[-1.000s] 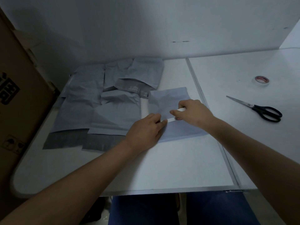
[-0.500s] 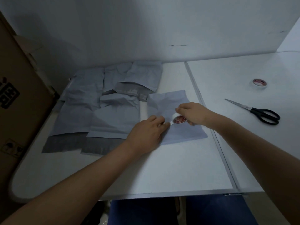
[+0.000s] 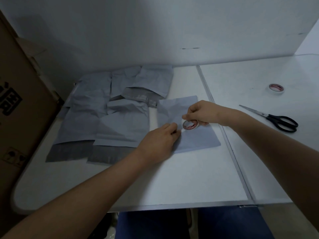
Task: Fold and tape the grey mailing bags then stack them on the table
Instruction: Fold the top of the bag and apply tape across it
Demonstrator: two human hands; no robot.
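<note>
1. The folded bag [image 3: 198,140] is lying flat on the table [image 3: 155,183], just right of the loose bags [image 3: 103,121]; its long axis is running away from the person, tilted a little to the left.
2. The roll [image 3: 190,125] is sitting on the bag's middle, between the two hands; the right hand [image 3: 203,112] is pinching it from the far right side, thumb and fingers closed on the rim; the left hand [image 3: 160,140] is pressing palm-down on the bag's left edge, fingertips nearly touching the roll, and whether they are pinning a tape end I cannot tell.
3. So the roll is lying to the right of the left hand, and the right hand is the nearer to it; pulling tape out looks like a rightward draw across the bag's short axis, I'd judge.
4. Both forearms are reaching forward and converging; the right wrist is bending inward.
5. The scissors [image 3: 276,119] and a spare roll [image 3: 276,89] are lying well off to the right, nearer the right arm.
</note>
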